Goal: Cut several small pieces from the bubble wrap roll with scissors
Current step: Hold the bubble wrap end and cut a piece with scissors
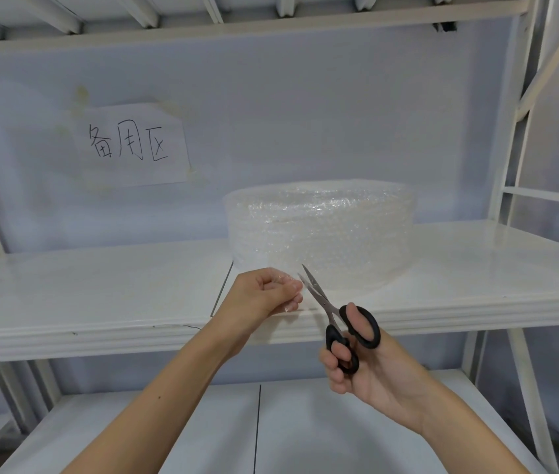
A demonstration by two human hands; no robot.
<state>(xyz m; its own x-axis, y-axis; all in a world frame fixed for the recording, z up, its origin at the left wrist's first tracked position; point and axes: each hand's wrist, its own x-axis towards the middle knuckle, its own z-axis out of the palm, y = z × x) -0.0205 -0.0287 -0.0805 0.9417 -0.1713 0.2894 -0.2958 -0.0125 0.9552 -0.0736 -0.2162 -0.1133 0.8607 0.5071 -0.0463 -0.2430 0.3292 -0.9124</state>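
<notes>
A: What forms the setting?
B: White metal shelving (100,302), with a lower shelf (168,432) beneath.
A: And the back wall?
B: A taped paper sign (130,145) bearing handwritten characters.

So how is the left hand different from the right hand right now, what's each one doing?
The left hand pinches the loose bubble wrap end; the right hand grips the black-handled scissors. The left hand sits higher, at the shelf edge; the right hand is lower, in front of it. Both work on the same strip.
</notes>
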